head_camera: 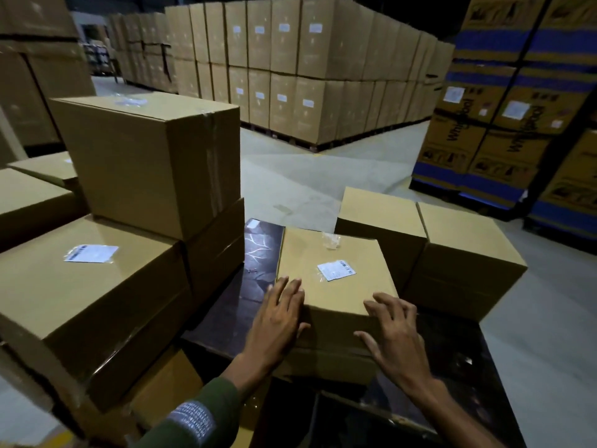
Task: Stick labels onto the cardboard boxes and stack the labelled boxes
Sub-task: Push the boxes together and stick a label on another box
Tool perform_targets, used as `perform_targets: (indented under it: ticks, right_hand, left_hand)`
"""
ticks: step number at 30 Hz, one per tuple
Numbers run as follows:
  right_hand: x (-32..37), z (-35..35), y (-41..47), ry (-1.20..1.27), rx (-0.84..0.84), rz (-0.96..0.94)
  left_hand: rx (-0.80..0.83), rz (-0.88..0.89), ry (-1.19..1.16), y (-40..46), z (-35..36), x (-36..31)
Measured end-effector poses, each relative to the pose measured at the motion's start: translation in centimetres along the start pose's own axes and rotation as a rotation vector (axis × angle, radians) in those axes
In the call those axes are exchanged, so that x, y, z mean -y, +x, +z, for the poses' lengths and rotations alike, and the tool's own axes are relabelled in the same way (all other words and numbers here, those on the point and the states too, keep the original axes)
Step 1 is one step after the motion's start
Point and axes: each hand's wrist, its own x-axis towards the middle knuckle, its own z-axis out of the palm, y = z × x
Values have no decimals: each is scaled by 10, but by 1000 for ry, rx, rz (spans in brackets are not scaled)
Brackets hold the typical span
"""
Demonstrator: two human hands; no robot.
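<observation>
A cardboard box (336,286) sits in front of me on a dark board, with a white label (336,270) stuck on its top and a bit of clear film (331,240) near its far edge. My left hand (277,321) lies with straight fingers on the box's near left corner. My right hand (397,337) rests with spread fingers on its near right corner. To the left stands a stack: a large box (90,286) bearing a white label (91,253), and an upper box (151,160) on top of it.
Two plain boxes (381,218) (465,253) stand just behind and right of the front box. The dark board (226,318) shows between the stacks. Pallets of stacked cartons (290,69) fill the back, blue-striped cartons (510,101) the right. Grey concrete floor (307,176) lies between.
</observation>
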Motion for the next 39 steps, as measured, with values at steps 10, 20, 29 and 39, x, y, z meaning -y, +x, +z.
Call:
perform_targets:
  ticks: [10, 20, 29, 39]
  right_hand:
    - [-9, -2, 28, -43, 64, -36]
    - [-11, -5, 130, 176, 168, -91]
    - [-7, 11, 202, 110, 749, -317]
    - [-9, 16, 228, 71, 840, -440]
  left_hand:
    - [-90, 2, -2, 21, 17, 25]
    - [-287, -10, -29, 21, 23, 25]
    - [-337, -33, 12, 20, 29, 22]
    - [-360, -60, 35, 20, 32, 19]
